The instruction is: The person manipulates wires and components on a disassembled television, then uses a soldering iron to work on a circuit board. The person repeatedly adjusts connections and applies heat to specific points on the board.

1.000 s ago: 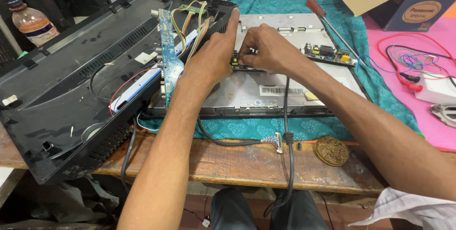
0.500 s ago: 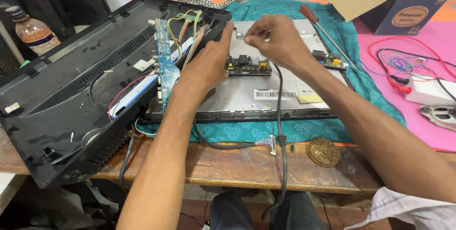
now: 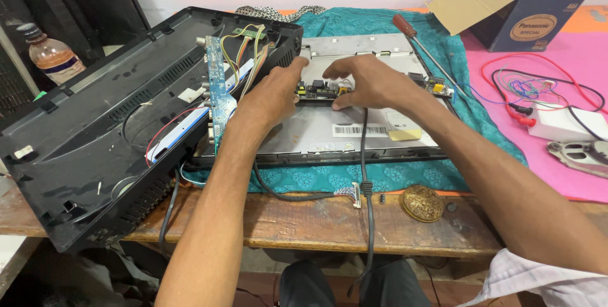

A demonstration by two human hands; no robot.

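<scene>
Both forearms reach forward over the desk (image 3: 316, 224) edge. Nearest, a black cable (image 3: 366, 174) runs back under the right wrist. Left hand (image 3: 273, 95) palm down, fingers curled loose, fingertips on the left end of the small board (image 3: 315, 89). Right hand (image 3: 367, 82) arched over the board's right end, thumb and fingers pinching toward it; can't tell if it's gripping anything. Board sits on the metal panel (image 3: 329, 131) under both hands. Screwdriver (image 3: 425, 47) beyond right hand.

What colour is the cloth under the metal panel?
The cloth is teal with a faint floral pattern, as the head view shows; the metal panel lies on it.
</scene>
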